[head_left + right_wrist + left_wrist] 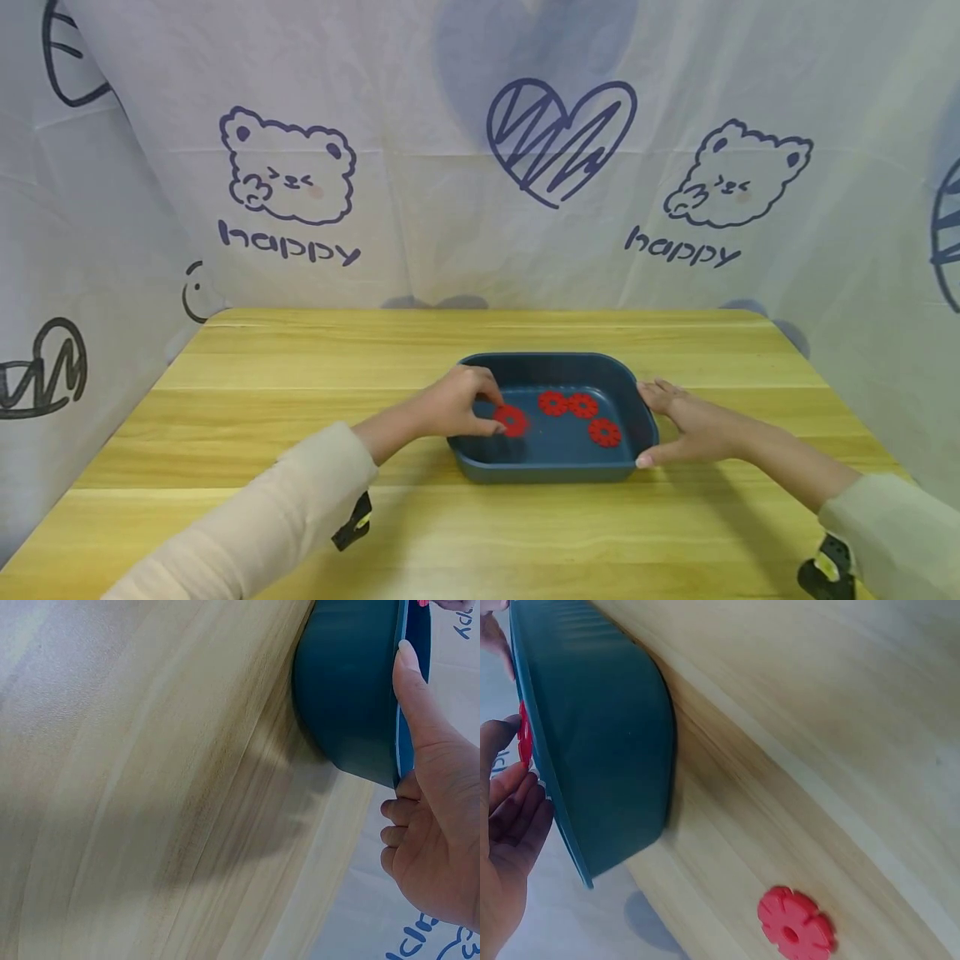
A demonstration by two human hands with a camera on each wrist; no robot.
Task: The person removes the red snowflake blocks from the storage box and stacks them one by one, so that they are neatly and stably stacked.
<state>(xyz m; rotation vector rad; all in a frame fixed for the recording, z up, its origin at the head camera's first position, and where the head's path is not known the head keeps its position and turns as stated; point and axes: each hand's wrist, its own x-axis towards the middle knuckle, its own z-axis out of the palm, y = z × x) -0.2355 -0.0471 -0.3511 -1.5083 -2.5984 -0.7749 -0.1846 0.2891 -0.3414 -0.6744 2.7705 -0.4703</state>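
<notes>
A dark blue plastic bin (551, 473) with rounded corners stands on the table. Three red notched snowflake discs (604, 432) lie flat on its floor, two of them side by side. My left hand (457, 404) reaches over the bin's left end and pinches another red snowflake disc (512, 421) between thumb and fingers, a little blurred in the head view. At the right end, my right hand (690, 425) holds the bin, its thumb at the near corner of the rim and its fingers along the outer wall.
One more red snowflake disc (796, 924) lies on the wooden table (300, 350) outside the bin, in the left wrist view; the left arm covers that side in the head view. A white printed cloth (420, 200) hangs behind the table's far edge.
</notes>
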